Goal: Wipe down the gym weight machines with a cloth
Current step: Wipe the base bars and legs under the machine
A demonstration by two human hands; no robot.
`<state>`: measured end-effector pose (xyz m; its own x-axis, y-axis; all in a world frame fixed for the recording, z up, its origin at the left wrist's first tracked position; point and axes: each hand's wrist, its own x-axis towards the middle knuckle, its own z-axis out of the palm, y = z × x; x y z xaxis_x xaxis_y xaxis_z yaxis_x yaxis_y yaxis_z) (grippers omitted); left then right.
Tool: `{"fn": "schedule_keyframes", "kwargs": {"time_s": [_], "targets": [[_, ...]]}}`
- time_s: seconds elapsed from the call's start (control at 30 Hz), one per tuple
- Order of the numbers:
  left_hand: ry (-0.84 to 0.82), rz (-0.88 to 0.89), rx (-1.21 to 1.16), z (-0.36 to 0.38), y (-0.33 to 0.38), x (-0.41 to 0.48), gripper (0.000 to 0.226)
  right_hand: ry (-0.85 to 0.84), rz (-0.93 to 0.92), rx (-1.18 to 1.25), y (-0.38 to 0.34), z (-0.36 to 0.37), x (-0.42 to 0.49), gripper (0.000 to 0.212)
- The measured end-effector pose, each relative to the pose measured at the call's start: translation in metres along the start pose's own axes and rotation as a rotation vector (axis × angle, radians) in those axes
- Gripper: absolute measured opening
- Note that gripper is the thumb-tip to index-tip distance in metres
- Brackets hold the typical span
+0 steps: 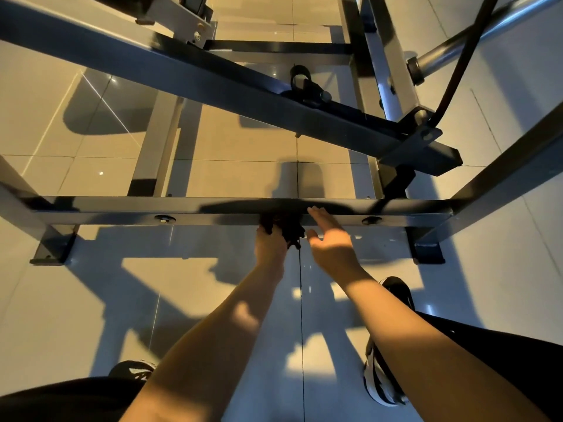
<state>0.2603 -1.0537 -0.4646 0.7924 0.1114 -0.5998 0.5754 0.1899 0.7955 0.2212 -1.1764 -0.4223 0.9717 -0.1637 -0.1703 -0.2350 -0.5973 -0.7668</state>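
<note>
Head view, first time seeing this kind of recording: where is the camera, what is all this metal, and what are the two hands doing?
The camera sits on a person's head and looks down, so both bare arms reach away from you. The black metal is a weight machine's frame. Its low crossbar runs across the picture over the tiled floor. The left hand grips a bunched dark cloth at that bar. The right hand is open and holds nothing. Its straight fingers reach the bar, but I cannot tell whether they touch it. The person's shoes show below.
</note>
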Motion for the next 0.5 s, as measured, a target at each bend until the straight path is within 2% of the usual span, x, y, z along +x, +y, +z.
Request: {"fn": "schedule_keyframes", "kwargs": {"time_s": [0.1,0.2,0.27,0.4,0.5], "targets": [[-0.167,0.088,0.037,0.026,-0.013,-0.012,0.028,0.018,0.017,0.014,0.004,-0.007,0.003,0.048],[-0.238,0.112,0.05,0.037,-0.014,-0.023,0.03,0.071,0.036,0.029,0.011,-0.012,0.002,0.047],[-0.193,0.134,0.091,0.032,-0.009,-0.022,0.027,0.064,0.032,0.006,0.012,-0.013,0.0,0.047],[0.032,-0.03,0.009,0.014,-0.002,-0.002,0.028,0.0,-0.007,-0.093,0.012,-0.003,0.0,0.053],[0.016,0.012,0.034,0.02,-0.004,-0.002,0.035,-0.035,-0.003,-0.111,0.013,0.002,-0.002,0.059]]}}
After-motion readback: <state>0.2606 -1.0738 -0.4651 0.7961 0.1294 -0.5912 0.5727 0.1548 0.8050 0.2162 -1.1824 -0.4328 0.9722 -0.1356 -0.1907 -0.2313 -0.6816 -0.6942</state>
